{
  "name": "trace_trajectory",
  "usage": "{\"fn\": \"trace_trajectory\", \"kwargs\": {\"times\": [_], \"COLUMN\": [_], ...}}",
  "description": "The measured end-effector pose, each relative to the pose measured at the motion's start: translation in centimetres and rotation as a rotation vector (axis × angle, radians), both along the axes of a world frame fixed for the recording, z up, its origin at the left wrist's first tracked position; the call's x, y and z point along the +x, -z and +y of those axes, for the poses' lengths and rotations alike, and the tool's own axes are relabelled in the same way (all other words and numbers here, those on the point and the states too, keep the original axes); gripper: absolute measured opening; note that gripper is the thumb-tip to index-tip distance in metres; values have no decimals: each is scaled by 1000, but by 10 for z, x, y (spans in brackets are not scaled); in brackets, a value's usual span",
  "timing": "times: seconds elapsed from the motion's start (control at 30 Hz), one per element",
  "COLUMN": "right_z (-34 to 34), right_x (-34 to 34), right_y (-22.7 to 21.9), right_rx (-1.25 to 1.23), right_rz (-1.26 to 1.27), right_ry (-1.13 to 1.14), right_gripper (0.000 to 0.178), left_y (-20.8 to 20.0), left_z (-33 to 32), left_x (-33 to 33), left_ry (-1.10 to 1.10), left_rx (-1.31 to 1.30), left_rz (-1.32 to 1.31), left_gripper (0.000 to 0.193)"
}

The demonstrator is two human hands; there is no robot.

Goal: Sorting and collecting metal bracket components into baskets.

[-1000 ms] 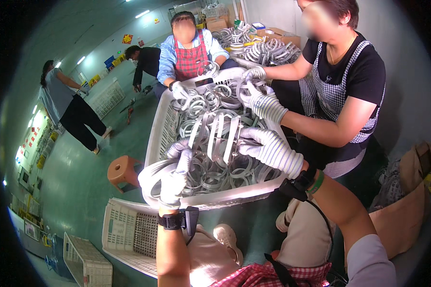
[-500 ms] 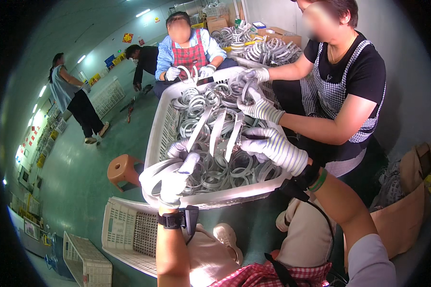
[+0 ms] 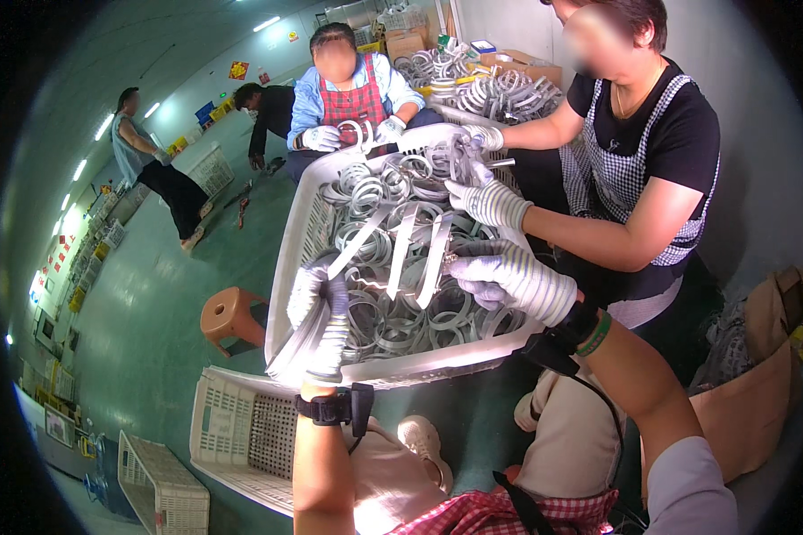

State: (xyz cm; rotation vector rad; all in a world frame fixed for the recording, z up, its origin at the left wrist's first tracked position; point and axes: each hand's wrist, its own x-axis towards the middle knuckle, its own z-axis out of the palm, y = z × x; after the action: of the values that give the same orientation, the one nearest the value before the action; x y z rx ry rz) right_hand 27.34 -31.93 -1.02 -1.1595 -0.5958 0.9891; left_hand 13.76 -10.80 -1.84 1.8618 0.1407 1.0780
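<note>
At the lower edge of the frame are the person's red checked apron and a pale shoe, with a white crate at lower left.

Just left of centre, the left hand, in a striped glove, has its fingers curled tightly round a bundle of rings. Half a second ago the rings showed their round faces; the hand has since turned, and they now show nearly edge-on by the corner of the large crate.

Right of centre, the right hand has hardly moved; its fingers look pinched on the curved bands, raised over the heap of rings. The bands have swung a little to the left, so the leftmost one now ends close to the left fingers; whether they touch I cannot tell. Bundle and bands appear to remain two separate handfuls.

Left of the large crate stands an orange stool. Beyond, a co-worker's gloved hand reaches in from the right, and a co-worker in blue sleeves has drawn a ring closer to the body. Another heap lies at top centre; at upper left, a walker has moved further right.
</note>
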Motion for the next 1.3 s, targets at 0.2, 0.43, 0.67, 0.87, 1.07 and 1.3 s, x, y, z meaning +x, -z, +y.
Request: {"fn": "trace_trajectory", "kwargs": {"times": [0.2, 0.43, 0.67, 0.87, 1.07, 1.3], "right_z": [9, 7, 8, 5, 11, 15], "right_x": [0, -1, 3, 28, 18, -2], "right_y": [9, 9, 12, 36, 46, 28], "right_rx": [84, 79, 63, 79, -74, -132], "right_rz": [56, 25, 24, 77, 83, -137], "right_ry": [29, 40, 37, -217, -118, -41], "right_gripper": [12, 14, 20, 37, 44, 39], "left_y": [-9, -4, 29, 41, 76, 74], "left_z": [6, -6, 25, 53, 77, 62], "left_x": [-18, -29, -17, 10, 19, 10], "left_ry": [136, -93, -67, -67, -26, 35], "left_rx": [-80, 407, 731, 989, 1170, 22], "left_rz": [274, 557, 803, 997, 799, 812], "left_gripper": [15, 32, 38, 43, 57, 52]}}
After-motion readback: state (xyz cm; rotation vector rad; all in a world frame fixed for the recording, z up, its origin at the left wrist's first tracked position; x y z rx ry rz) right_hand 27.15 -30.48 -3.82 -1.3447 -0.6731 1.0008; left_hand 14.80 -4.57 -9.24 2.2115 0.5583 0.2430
